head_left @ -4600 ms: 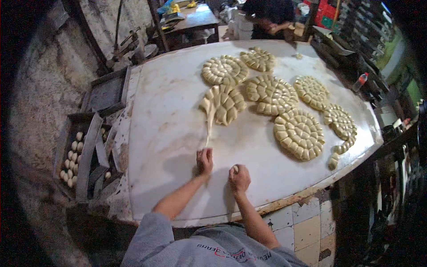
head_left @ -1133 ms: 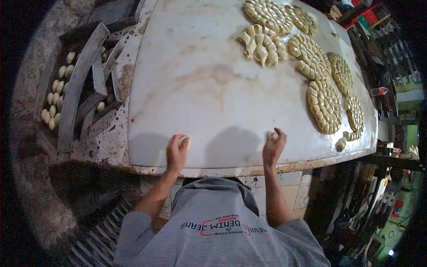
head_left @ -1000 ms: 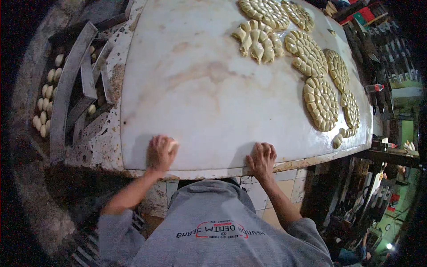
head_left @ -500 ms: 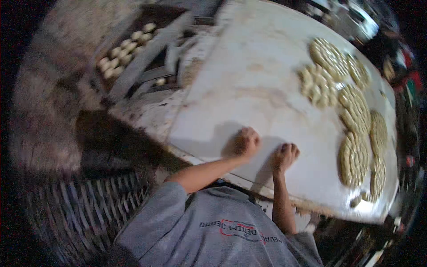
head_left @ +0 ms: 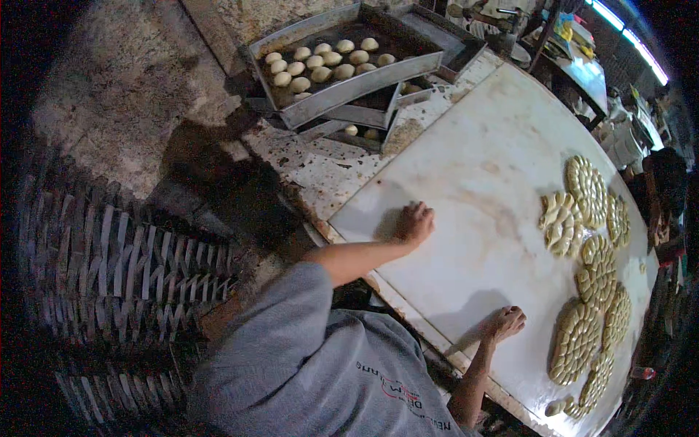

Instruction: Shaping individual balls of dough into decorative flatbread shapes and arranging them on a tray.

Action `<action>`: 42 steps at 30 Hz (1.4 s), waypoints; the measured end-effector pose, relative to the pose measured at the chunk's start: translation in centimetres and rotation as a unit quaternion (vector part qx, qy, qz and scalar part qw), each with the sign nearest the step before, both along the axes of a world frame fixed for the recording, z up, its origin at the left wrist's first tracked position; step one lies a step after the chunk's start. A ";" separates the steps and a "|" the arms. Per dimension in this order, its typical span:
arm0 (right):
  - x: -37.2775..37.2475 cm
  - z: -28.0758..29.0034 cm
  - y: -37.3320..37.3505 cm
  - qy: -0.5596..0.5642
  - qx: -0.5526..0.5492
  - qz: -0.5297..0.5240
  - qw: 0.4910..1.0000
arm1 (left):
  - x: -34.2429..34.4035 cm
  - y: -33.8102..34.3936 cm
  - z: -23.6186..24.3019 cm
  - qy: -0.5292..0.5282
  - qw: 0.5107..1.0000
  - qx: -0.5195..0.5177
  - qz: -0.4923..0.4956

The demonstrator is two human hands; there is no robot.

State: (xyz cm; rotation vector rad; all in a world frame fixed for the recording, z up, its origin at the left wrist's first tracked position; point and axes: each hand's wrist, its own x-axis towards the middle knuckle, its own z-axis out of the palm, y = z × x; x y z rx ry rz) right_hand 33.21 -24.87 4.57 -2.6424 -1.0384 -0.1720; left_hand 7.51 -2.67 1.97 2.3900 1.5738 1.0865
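Note:
My left hand (head_left: 416,223) is closed, its fingers curled in over the pale marble tabletop (head_left: 451,182) near the left edge. My right hand (head_left: 507,322) is curled closed too, farther right and nearer the front edge. Whatever may be inside either hand is hidden by the fingers. To the right of my right hand, glossy dough pieces lie packed in rounded clusters; an oval dough cluster (head_left: 577,342) is the nearest of them. A looser dough cluster (head_left: 562,224) sits farther back.
Beyond the far left of the marble, a metal tray (head_left: 364,89) holding several dough balls (head_left: 321,62) rests on other stacked trays. A slatted rack (head_left: 138,255) stands at left. Another table (head_left: 582,73) shows at the far right, under a bright tube light (head_left: 628,40).
My hands have moved farther apart, both still closed. The view has swung, so the trays show more fully and the dough clusters appear lower in the picture.

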 end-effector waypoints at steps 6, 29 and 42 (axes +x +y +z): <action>-6.2 0.2 1.7 -0.003 -0.047 0.021 0.999 | -4.8 -4.7 -5.9 0.387 0.902 0.110 -0.158; -28.5 25.3 27.6 0.580 0.364 0.322 0.654 | -42.1 39.1 29.4 0.431 0.900 -0.068 -0.012; -20.9 24.7 55.7 -0.086 0.269 0.096 0.955 | -42.4 13.9 21.7 -0.153 0.509 -0.524 -0.665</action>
